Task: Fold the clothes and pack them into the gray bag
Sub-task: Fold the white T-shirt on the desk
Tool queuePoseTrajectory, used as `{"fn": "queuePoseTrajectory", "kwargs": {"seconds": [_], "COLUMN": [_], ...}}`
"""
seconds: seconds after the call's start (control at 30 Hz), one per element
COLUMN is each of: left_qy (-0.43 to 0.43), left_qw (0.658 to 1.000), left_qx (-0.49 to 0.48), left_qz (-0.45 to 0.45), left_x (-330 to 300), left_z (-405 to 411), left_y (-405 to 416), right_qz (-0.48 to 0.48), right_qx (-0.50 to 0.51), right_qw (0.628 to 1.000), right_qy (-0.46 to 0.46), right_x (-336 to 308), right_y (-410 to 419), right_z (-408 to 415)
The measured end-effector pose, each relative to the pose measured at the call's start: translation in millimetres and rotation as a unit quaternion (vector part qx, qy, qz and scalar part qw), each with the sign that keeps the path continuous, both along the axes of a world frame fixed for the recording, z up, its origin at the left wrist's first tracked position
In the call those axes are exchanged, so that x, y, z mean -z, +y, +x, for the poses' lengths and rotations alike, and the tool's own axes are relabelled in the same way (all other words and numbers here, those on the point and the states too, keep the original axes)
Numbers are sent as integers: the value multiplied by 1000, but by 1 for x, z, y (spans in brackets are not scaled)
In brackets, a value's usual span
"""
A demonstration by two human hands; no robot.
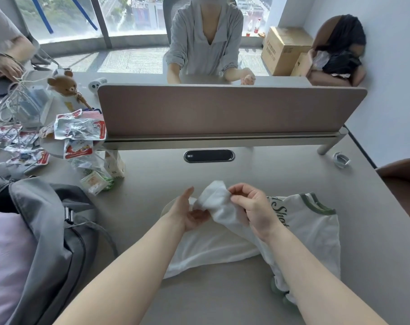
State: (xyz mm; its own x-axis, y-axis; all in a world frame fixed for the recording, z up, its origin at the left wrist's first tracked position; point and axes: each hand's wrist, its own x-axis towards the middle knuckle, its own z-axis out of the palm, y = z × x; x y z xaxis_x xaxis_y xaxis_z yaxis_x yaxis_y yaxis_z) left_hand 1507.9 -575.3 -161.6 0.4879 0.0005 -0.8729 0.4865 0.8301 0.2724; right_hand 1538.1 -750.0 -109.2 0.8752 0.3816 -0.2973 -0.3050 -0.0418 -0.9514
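White T-shirt [300, 231] with green collar trim lay crumpled on the gray desk [258, 167], right of the gray bag [49, 231], one bunched corner lifted above the rest. Left hand [190, 212] cupped under that corner, fingers loosely curled against the cloth; right hand [253, 207] pinched the same bunch from above. Risked, by judgement: pulling the bunch without first spreading the body flat, so locking creases into the fold; dragging the hem off the near desk edge; sweeping cloth toward the snack packets [79, 132] beyond the bag. Counted: one shirt, one bag, open with something lilac [4, 254] inside, two hands, one plush bear [65, 85], packets too jumbled to count.
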Motion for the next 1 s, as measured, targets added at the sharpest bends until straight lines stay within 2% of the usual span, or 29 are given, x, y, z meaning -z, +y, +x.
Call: {"fn": "queuePoseTrajectory", "kwargs": {"seconds": [0.13,0.27,0.33,0.4,0.53,0.57,0.67,0.73,0.9,1.0], "left_qy": [10,18,4,3,50,68,115,121,95,93], "left_qw": [999,992,990,978,924,904,810,766,707,680], "left_qx": [22,63,44,24,80,106,234,272,322,373], "left_qz": [41,108,135,209,371,408,525,570,623,624], "left_x": [16,22,27,33,47,52,56,54,46,52], "left_z": [-1,-9,-9,-8,-21,-26,-41,-44,-29,-18], "left_y": [11,30,42,55,75,81,91,89,59,46], "right_qz": [2,-27,-45,-88,-199,-220,-269,-311,-411,-425], "right_qx": [-56,-66,-71,-106,-301,-320,-281,-252,-216,-228], "right_qw": [998,997,996,990,932,922,921,916,884,873], "right_qy": [27,25,10,-20,-23,-17,-18,-23,-56,-76], "right_x": [9,23,30,39,70,75,83,84,92,100], "right_y": [0,2,7,17,42,45,41,34,21,21], "right_z": [-14,-24,-29,-38,-70,-76,-78,-71,-54,-56]}}
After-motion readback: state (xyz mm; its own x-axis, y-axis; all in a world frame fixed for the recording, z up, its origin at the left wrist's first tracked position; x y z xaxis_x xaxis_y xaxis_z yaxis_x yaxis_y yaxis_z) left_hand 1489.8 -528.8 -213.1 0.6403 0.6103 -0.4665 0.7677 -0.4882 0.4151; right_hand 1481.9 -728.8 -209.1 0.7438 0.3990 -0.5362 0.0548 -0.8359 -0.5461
